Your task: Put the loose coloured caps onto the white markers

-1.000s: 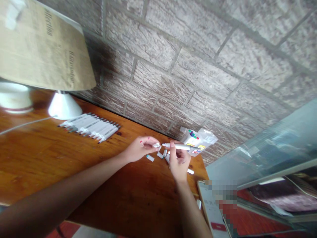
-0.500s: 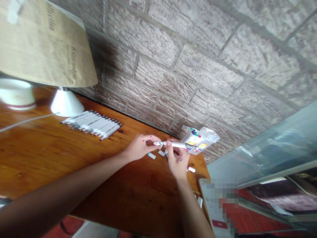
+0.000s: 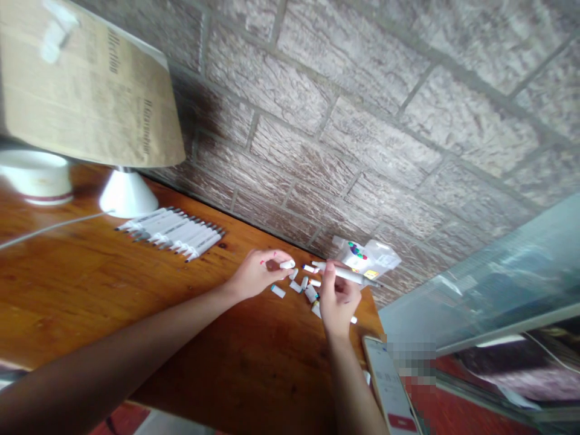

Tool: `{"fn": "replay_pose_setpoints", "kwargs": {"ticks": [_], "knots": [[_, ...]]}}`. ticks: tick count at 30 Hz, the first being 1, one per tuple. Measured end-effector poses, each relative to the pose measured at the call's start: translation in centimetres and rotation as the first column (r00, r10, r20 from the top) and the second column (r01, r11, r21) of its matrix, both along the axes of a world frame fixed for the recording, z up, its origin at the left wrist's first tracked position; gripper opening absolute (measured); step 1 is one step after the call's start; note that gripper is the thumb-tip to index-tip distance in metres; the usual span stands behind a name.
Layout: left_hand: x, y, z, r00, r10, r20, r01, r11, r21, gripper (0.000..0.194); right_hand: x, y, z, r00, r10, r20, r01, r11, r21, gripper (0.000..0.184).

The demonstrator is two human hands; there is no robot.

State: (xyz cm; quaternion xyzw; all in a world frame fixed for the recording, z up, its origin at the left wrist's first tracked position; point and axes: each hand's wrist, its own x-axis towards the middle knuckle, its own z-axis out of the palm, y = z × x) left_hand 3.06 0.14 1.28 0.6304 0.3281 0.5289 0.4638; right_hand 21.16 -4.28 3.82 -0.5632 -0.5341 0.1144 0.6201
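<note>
Between the thumb and fingers of my left hand (image 3: 260, 273) is a small white marker cap (image 3: 287, 264), its round open end facing right. My right hand (image 3: 339, 302) grips a white marker (image 3: 347, 273) by its barrel, with the bare end pointing left toward the cap. A gap separates cap and marker. On the wooden table below, several loose white caps (image 3: 295, 287) with coloured ends lie scattered between and under my hands. Some are partly hidden by my right hand.
A row of white markers (image 3: 174, 232) lies at the left, near a lamp (image 3: 129, 193) and a white cup (image 3: 45, 178). Behind my right hand stands a clear plastic case (image 3: 380, 257) against the stone wall (image 3: 308, 151). A flat white box (image 3: 392, 386) sits at the right table edge.
The cap has come off the marker. My right hand has moved right with the marker, while my left hand keeps the cap. More loose caps show between the hands.
</note>
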Motion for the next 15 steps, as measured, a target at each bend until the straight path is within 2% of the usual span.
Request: {"fn": "replay_pose_setpoints", "kwargs": {"ticks": [7, 15], "knots": [[-0.4, -0.3, 0.7, 0.995, 0.013, -0.097, -0.004, 0.996, 0.093, 0.019, -1.4, -0.5, -0.7, 0.991, 0.131, 0.041, -0.133, 0.989, 0.064, 0.023], [-0.5, -0.3, 0.5, 0.987, 0.028, -0.157, -0.009, 0.993, 0.117, 0.016, -1.8, -0.6, -1.0, 0.986, 0.144, 0.087, -0.149, 0.987, 0.054, 0.022]]}}
